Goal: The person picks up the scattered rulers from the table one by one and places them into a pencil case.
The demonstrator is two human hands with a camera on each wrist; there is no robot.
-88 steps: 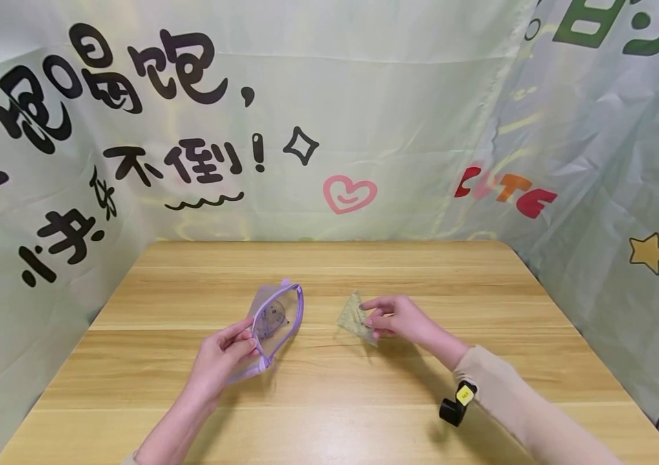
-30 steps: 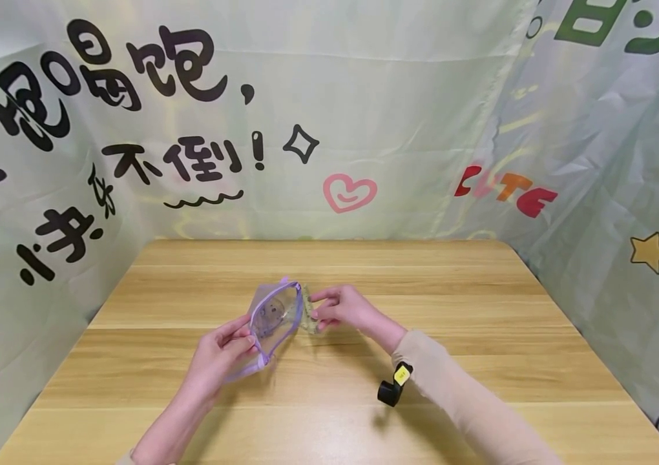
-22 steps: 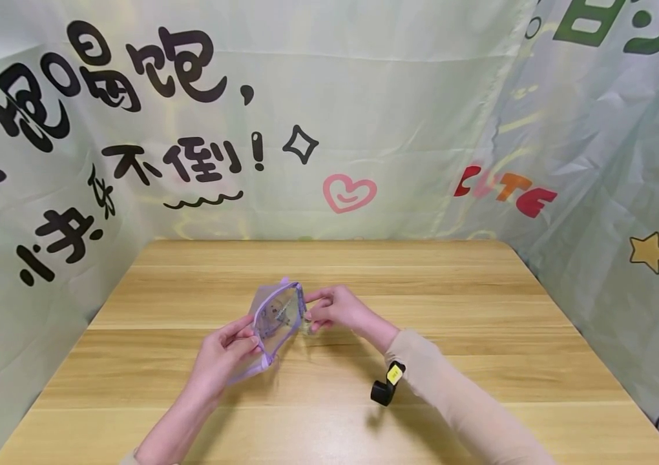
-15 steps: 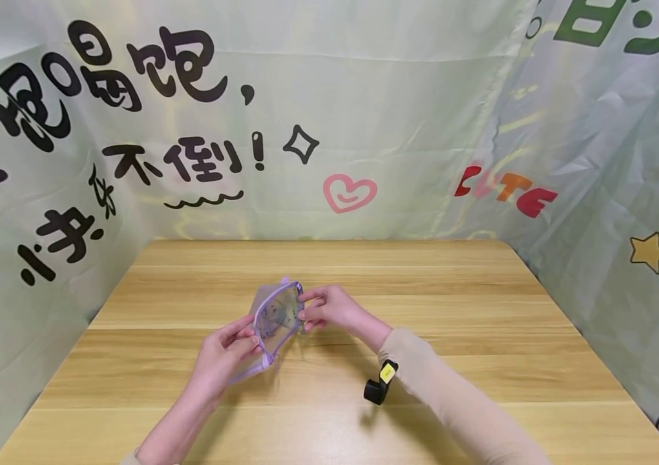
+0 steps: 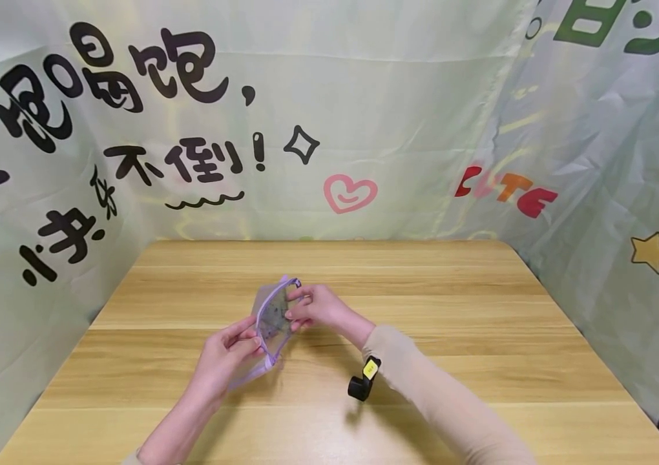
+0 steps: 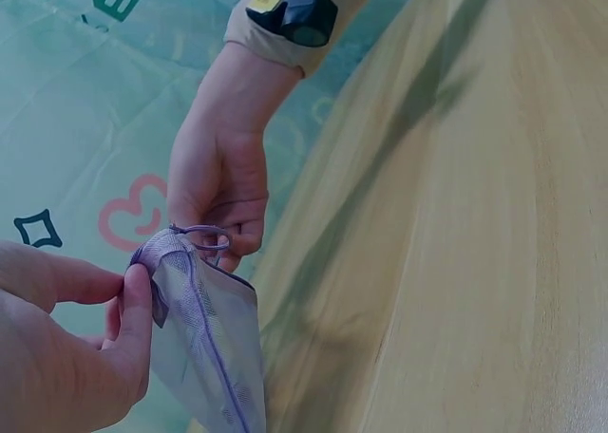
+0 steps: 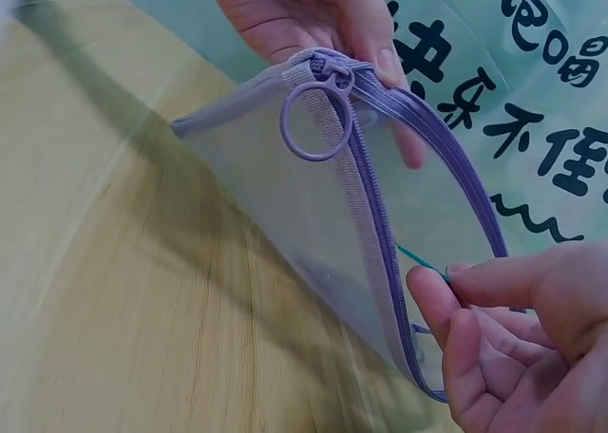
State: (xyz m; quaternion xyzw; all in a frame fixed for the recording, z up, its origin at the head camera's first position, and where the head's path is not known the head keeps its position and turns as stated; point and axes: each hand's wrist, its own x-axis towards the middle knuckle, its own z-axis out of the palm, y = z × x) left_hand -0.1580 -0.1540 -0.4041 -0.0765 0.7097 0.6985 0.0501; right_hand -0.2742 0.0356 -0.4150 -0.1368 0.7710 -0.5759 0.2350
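My left hand (image 5: 219, 358) pinches one side of the mouth of a see-through mesh pouch (image 5: 261, 298) with a purple zip edge, which gapes toward the right. My right hand (image 5: 320, 306) has its fingertips within that mouth. Between its thumb and finger it pinches a clear triangular set square (image 5: 276, 316), which lies mostly inside the pouch. From the right wrist view, the set square (image 7: 423, 261) shows as a thin green edge beside the zip. A round purple zip pull (image 7: 286, 137) hangs near the left fingers. In the left wrist view the pouch (image 6: 228, 343) hides the right fingertips.
A wood-grain table (image 5: 451, 290) spreads beneath both hands. Printed cloth (image 5: 411, 116) hangs behind it and along both sides. A small black camera (image 5: 360, 386) sits at the right sleeve (image 5: 417, 374), over the table.
My right hand has moved left from the middle of the table, carrying the set square into the pouch's mouth. The left hand keeps its pinch on the pouch, nearly still.
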